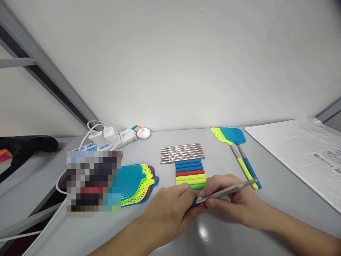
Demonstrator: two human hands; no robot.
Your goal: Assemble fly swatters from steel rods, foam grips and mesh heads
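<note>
My left hand [174, 206] is closed around a blue handle sleeve [194, 203], of which only a small end shows. In my right hand [226, 199] a metal rod [231, 190] is pinched, its near end meeting the blue sleeve and its other end pointing right. Just beyond my hands lie several coloured handle sleeves [190, 172] in blue, red, yellow and green. Behind these is a row of metal rods [182, 152]. Left of my left hand, fly swatter heads [130, 181] are stacked. A yellow-green fly swatter [243, 168] and a blue fly swatter [252, 172] lie to the right.
A power strip [127, 137] with plugs and white cables sits at the back left, beside a round white device [144, 133]. A flat white wrapped board [290, 149] covers the right side. A wall closes the back, and grey metal frame bars [53, 74] rise at left.
</note>
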